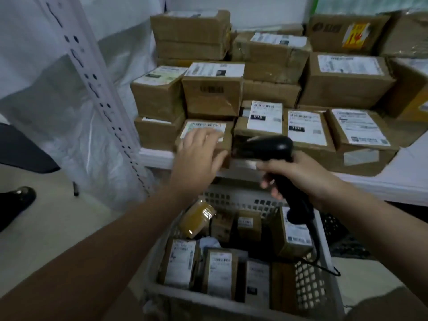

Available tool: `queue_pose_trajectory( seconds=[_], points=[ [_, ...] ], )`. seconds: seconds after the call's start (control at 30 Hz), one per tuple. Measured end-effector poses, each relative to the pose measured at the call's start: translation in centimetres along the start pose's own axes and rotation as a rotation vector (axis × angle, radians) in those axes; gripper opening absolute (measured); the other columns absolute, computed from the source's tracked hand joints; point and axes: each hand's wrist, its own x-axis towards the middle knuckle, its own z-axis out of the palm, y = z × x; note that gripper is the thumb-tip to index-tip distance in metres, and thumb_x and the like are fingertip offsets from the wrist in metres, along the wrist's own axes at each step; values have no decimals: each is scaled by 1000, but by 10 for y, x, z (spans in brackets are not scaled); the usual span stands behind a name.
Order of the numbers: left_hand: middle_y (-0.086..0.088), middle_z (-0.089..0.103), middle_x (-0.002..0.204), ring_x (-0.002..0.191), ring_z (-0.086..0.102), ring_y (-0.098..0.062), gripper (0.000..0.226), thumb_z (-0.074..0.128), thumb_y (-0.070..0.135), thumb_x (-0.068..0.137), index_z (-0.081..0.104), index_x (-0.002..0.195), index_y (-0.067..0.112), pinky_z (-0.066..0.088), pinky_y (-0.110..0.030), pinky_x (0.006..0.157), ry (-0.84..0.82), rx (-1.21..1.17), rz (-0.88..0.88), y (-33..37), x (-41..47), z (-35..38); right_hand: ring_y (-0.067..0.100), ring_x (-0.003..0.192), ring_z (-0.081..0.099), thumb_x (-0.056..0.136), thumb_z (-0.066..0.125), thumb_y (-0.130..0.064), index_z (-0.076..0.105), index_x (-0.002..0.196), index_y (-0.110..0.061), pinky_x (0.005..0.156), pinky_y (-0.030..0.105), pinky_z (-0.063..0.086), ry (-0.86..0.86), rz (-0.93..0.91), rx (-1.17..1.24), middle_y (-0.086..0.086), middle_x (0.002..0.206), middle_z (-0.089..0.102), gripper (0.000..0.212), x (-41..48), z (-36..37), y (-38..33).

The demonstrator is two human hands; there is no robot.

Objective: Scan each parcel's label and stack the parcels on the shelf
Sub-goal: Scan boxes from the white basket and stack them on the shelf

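White metal shelf [393, 184] is already loaded: brown cardboard boxes [342, 89] stacked in tiers, white labels mostly up. Left of it are a white perforated steel upright [92, 86] and translucent plastic sheeting [58, 105]. Below the shelf edge sits a pale plastic lattice basket [308, 288], with a fair number of small labelled parcels [220, 272] inside, so my read is the job is well short of finished. Current item is the small brown cardboard parcel [228, 141], in the bottom row at the shelf's front-left, just beside a similar taped box [240, 133] on its right. Black handheld barcode scanner [266, 147] is near it, head pointing left toward the parcel, cable [317, 251] trailing down into the basket. Right hand [301, 174] is wrapped round the scanner grip. Left hand [196, 156] lies on the parcel top, fingers spread and fairly straight, partly over its white label [215, 126], thumb at the front face; looks like seating it, not clamping. Handling guess: stiff corrugated board, light for its size, one hand is enough. Taped areas are probably slick. Best hold is across two opposite side faces, palm off the label so it can be scanned. Can't tell whether it's been scanned.
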Motion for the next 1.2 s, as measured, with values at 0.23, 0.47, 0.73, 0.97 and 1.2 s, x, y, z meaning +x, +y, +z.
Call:
queue_pose_trajectory(
  seconds=[0.23,0.47,0.73,0.97,1.2],
  points=[
    [-9,64,101,92,61,-28,31,61,30,85,64,106,8,47,-37,83,-411,67,-104,-25,-129,62,17,46,56,90,66,-20,64,97,-9,44,24,48,-23,219,18,10,65,66,13,0,46,107],
    [-14,43,141,128,43,-29,59,59,43,89,42,136,13,37,-36,103,-719,163,-449,-48,-194,101,18,49,56,90,68,-22,65,103,-3,45,25,49,-35,355,-11,12,68,64,23,25,76,159],
    [-20,3,151,137,16,-46,106,72,56,75,5,150,24,27,-56,108,-1031,187,-814,-64,-239,129,15,47,56,90,67,-25,66,106,-2,44,22,47,-12,485,-2,12,72,62,28,31,97,198],
    [-23,21,142,131,25,-41,104,75,51,70,9,148,30,27,-49,107,-916,187,-796,-62,-246,139,14,45,55,90,68,-23,66,102,-6,44,23,47,-5,501,35,10,70,62,21,40,98,205],
    [-18,27,144,131,31,-36,109,72,55,64,4,147,33,32,-49,107,-728,-115,-965,-35,-205,112,20,65,60,88,69,-19,66,103,-5,59,30,54,54,458,179,13,82,63,20,36,89,191]
  ],
)
